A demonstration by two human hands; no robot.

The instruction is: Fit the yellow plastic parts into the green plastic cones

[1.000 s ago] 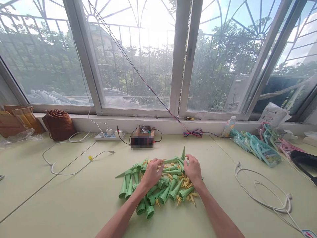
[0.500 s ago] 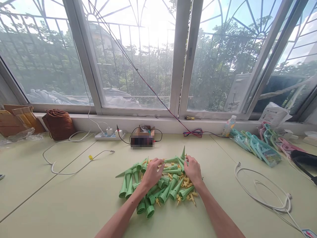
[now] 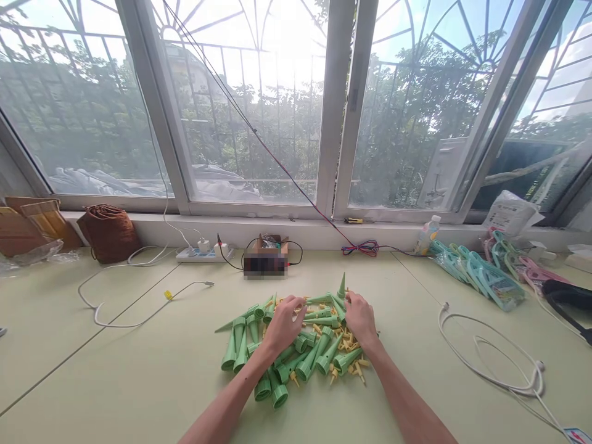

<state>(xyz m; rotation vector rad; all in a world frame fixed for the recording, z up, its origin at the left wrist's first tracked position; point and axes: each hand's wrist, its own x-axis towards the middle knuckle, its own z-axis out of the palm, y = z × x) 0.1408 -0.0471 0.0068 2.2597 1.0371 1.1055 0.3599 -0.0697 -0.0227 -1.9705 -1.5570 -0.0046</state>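
Pale table [image 3: 152, 376] below bright windows [image 3: 259, 129], cones [image 3: 311, 362] and yellow nozzles [image 3: 350, 339] heaped on it, left hand [image 3: 283, 324] and right hand [image 3: 361, 320] over them, both curled, whether gripping anything cannot tell; upright cone [image 3: 341, 287] near the right could topple if brushed.

Green cones [image 3: 307, 369] partly hidden behind hands [image 3: 285, 320], dark device [image 3: 265, 265] blurred to mosaic squares

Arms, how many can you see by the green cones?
2. The left arm is over the green cones; the right arm is at their right side. Both run off the bottom edge; no others seem hidden.
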